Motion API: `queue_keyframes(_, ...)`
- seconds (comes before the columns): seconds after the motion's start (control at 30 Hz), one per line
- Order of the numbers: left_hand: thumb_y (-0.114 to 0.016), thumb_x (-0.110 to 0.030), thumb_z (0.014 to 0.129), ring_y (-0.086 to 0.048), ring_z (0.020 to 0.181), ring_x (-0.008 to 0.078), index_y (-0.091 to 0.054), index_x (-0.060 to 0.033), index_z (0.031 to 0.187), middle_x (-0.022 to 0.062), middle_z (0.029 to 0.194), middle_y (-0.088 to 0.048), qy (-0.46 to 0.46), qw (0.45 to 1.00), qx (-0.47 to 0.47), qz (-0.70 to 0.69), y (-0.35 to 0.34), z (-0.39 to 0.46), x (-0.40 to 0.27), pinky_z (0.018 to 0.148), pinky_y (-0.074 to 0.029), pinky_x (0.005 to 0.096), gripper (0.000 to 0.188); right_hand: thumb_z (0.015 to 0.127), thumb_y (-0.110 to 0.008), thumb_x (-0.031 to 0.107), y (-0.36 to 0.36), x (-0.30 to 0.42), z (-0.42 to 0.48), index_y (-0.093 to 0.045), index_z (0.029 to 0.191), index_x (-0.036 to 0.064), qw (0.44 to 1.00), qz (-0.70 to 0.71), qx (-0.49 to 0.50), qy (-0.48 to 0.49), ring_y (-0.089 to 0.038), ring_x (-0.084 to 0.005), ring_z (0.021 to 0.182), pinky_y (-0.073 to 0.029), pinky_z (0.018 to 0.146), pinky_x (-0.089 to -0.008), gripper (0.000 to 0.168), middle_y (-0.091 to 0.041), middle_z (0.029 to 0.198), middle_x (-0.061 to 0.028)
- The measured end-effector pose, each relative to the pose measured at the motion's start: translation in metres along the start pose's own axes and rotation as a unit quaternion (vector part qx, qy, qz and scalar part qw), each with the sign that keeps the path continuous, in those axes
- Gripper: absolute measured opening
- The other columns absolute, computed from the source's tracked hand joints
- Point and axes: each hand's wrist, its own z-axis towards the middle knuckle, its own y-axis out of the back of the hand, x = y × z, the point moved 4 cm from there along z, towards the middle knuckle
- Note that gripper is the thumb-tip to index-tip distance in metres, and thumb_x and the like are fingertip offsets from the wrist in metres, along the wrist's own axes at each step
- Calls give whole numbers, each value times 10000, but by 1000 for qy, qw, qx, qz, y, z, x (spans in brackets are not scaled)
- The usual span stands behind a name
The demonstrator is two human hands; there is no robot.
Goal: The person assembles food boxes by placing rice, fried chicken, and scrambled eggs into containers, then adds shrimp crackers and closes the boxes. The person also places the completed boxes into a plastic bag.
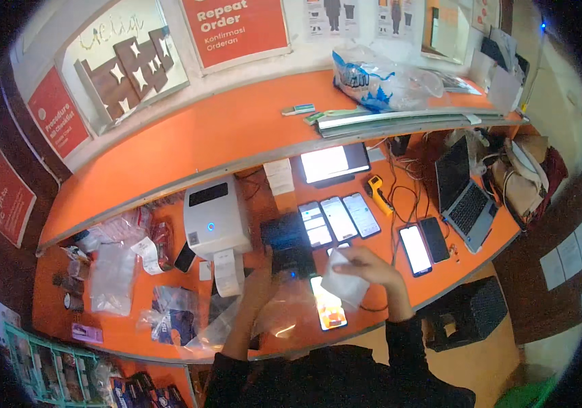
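My right hand [370, 266] grips a white paper sheet or packet [343, 285], which hangs over the front of the orange desk [291, 334]. Under that sheet, a lit smartphone [332, 317] shows partly. My left hand [264, 270] is beside a small black device [291, 255] with a blue light; its fingers are dark and blurred, so I cannot tell whether it holds anything. Clear plastic film [219, 324] spreads around my left forearm. Left of that hand, a white label printer [217, 214] has a printed paper strip [226, 278] hanging from its front.
Several lit phones [338, 218] lie below a tablet [334, 162]. A yellow scanner-like device [380, 194], cables and an open laptop [466, 204] are to the right. Plastic bags [112, 278] cover the left side. An orange shelf [194, 137] overhangs the back. A black crate [466, 313] stands below right.
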Motion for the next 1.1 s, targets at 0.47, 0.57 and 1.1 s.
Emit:
queue_keyframes(0.47, -652, -193, 907, -605, 968, 163, -591, 10, 1233, 92, 1079, -661, 31, 905, 57, -420, 1, -84, -14, 832, -502, 324, 389, 942, -604, 114, -97, 24, 97, -445, 1321, 78, 980, 85, -109, 146, -621, -142, 941, -509, 810, -301, 413, -666, 1011, -117)
queue_keyframes(0.57, -675, -238, 905, -606, 803, 115, -673, 20, 1097, 70, 901, -697, 80, 929, 58, -358, 10, -106, 5, 720, -505, 293, 321, 941, -606, 131, -109, 34, 107, -355, 1396, 106, 965, 188, -126, 130, -646, -160, 935, -533, 783, -311, 521, -680, 989, -114)
queue_keyframes(1.1, -648, -323, 918, -652, 760, 185, -709, -71, 1073, 97, 867, -714, 150, 932, -106, -314, 13, -221, 33, 709, -516, 350, 302, 842, -651, 107, -149, 42, 149, -667, 1086, 24, 975, -36, -105, 192, -580, -198, 1049, -439, 942, -330, 258, -649, 1112, -98)
